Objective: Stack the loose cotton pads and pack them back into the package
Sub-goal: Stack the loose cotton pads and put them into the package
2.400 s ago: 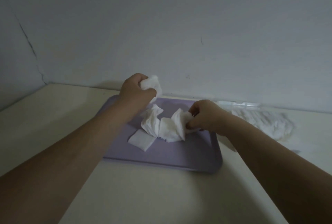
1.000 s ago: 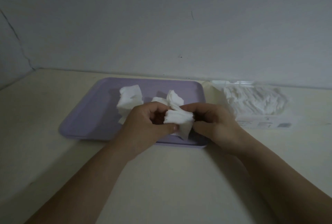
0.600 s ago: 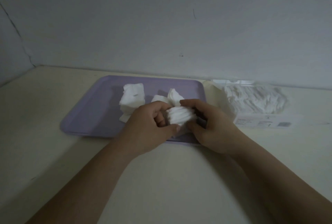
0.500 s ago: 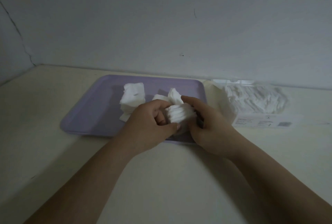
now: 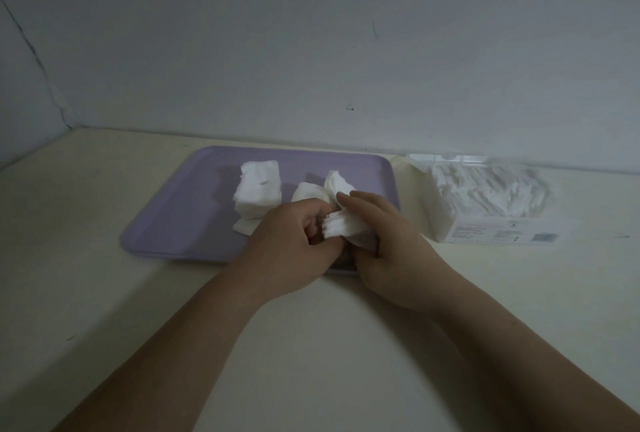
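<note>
A bunch of white cotton pads (image 5: 341, 225) is squeezed between both hands over the front right of the purple tray (image 5: 180, 220). My left hand (image 5: 291, 244) grips it from the left and my right hand (image 5: 384, 241) curls round it from the right. A neat stack of pads (image 5: 258, 187) lies on the tray's middle. A few loose pads (image 5: 322, 189) stick up just behind my hands. The clear plastic package (image 5: 491, 203), partly filled with pads, lies on the table right of the tray.
The cream table (image 5: 104, 293) ends at a grey wall (image 5: 311, 50) just behind the tray and package. A side wall closes the far left corner.
Over the last second both hands have pressed the loose pads into a tighter bunch, and my right hand's fingers have come further over its top. The stack on the tray has not moved.
</note>
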Tool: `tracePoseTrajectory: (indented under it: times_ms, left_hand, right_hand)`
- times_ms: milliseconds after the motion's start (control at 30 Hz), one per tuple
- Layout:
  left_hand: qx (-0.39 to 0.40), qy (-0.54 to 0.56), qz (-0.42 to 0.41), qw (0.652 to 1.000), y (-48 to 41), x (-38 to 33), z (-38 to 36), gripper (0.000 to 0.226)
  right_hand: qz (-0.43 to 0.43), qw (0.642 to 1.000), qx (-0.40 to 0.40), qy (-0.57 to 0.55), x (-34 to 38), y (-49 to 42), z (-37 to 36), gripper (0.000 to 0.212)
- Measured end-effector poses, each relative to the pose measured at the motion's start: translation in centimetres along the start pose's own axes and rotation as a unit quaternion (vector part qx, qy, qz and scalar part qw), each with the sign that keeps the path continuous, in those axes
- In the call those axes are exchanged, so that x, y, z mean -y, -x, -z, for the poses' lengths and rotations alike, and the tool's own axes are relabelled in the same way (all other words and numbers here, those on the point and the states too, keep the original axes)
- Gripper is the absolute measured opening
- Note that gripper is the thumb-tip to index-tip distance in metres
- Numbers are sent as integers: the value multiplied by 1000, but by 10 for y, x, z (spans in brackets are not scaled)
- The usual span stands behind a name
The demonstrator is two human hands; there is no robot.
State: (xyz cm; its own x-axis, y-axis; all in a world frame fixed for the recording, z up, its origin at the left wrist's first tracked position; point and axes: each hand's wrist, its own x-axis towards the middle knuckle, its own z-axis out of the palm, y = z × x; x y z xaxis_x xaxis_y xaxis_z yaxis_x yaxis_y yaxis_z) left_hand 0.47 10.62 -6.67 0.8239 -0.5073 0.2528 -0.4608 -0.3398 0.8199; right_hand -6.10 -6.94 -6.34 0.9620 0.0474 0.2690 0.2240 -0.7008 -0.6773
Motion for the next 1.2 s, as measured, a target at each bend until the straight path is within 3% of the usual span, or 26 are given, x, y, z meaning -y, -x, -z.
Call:
tracePoseTrajectory:
  times_ms: [133,267,367,500,633,800,933,1033,1100,1200]
  left_hand:
    - [-1,-1,7,1000,-2,-3,13,29]
    - [-120,-108,55,985,-5,10,44,29]
    - [-152,-157,74,973,-3,21,66,30]
    - [-135,-182,90,970,-2,35,77,34]
    - [-137,-205,91,965,-3,46,71,14]
    - [-135,-252,45,957,-5,46,66,22]
    - [-122,-316,134,931,-7,39,69,44]
    - [-66,-265,213,938,-8,34,72,68]
    - [-28,-181,247,952,-8,30,70,62]
    - [-10,-144,246,959,-5,24,67,29]
  right_hand:
    - [-37,998,-56,-18,-5,-2,4,44]
    - [-71,995,-58,-30,1,-6,7,30]
    - [-108,992,-43,-40,9,-19,8,30]
    - [-143,986,-38,-73,17,-38,7,29]
    - [-125,987,-49,-86,16,-53,-2,22]
    - [-102,986,-64,-112,5,-54,-16,18]
    - [-109,980,-65,-151,-1,-56,-17,19]
    - [-110,975,-74,-176,-4,-57,-18,19]
    - [-116,971,-83,-192,-6,-57,-19,18]
    - [-117,969,-81,-203,-8,-59,-20,18]
